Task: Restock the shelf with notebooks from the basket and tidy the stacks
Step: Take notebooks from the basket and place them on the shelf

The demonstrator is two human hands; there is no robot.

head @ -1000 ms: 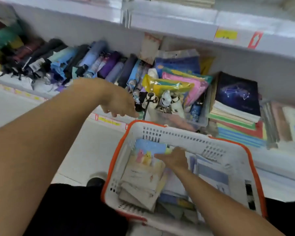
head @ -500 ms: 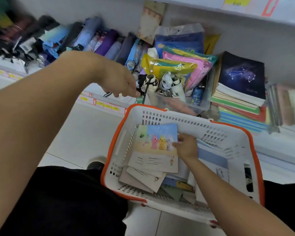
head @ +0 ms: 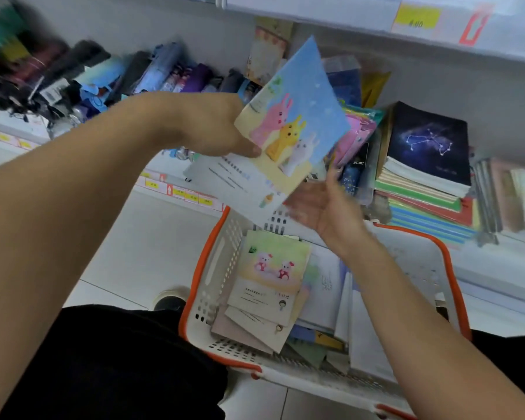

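My left hand [head: 212, 128] grips the left edge of a blue notebook with pastel rabbits [head: 288, 128], raised and tilted above the basket. My right hand [head: 322, 204] hovers open just beneath the notebook's lower right corner, fingers spread and blurred. The white basket with an orange rim [head: 212, 268] sits below, holding several notebooks; the top one shows two pink bears [head: 270, 274]. On the shelf at right stands a stack of notebooks topped by a dark constellation cover [head: 428, 144].
Folded umbrellas [head: 103, 74] fill the shelf at left. Colourful plastic pouches [head: 358, 128] and a clear bin sit behind the raised notebook. An upper shelf edge with a yellow price tag [head: 417, 18] runs overhead. White floor tiles lie left of the basket.
The rabbit notebook has come up out of the basket and passed from my right hand to my left. My right hand has let go and opened below it, uncovering the bear notebook.
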